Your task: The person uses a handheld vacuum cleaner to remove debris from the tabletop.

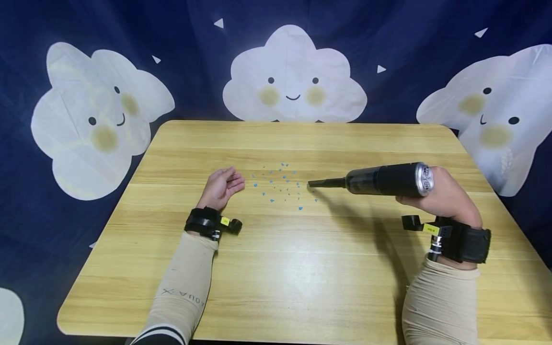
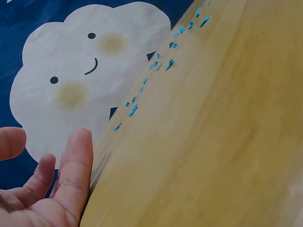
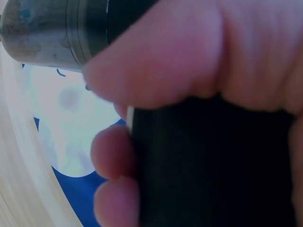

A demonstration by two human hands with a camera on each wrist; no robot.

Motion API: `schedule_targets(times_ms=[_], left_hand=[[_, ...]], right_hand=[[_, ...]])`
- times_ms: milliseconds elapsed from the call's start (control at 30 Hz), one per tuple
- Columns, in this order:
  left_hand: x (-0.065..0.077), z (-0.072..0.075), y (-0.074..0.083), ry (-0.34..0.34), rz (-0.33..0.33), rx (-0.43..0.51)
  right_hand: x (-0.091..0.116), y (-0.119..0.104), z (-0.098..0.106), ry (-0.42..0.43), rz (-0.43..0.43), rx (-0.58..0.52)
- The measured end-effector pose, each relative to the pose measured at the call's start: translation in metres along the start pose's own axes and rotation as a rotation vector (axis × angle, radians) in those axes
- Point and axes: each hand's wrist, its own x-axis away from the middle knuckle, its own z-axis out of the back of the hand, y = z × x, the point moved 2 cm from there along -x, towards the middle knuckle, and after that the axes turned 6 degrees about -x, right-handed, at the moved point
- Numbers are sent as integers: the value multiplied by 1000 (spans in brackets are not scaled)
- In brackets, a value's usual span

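My right hand [image 1: 446,194] grips the handle of a black handheld vacuum cleaner [image 1: 388,179]; in the right wrist view thumb and fingers wrap round the dark handle [image 3: 208,161]. Its clear dust cup [image 3: 42,33] shows some bluish bits inside. The narrow nozzle [image 1: 325,183] points left, its tip at the right side of a scatter of small blue scraps [image 1: 284,177]. Left of those scraps my left hand [image 1: 222,187] rests on its side at the table, palm toward them, fingers loosely bent and holding nothing. The left wrist view shows the scraps [image 2: 170,64] beyond the fingers [image 2: 78,161].
The wooden table [image 1: 267,268] has rounded corners and a glossy light patch in front. Behind it hangs a dark blue curtain [image 1: 194,57] with white smiling clouds [image 1: 293,62]. Black camera straps [image 1: 472,242] sit on both wrists. The vacuum casts a shadow on the tabletop.
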Motion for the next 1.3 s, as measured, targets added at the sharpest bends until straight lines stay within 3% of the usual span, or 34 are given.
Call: schedule_targets(times_ms=[1300], left_hand=[[1,0,0,-10,-4,7]], right_hand=[[6,4,6,3,-40,26]])
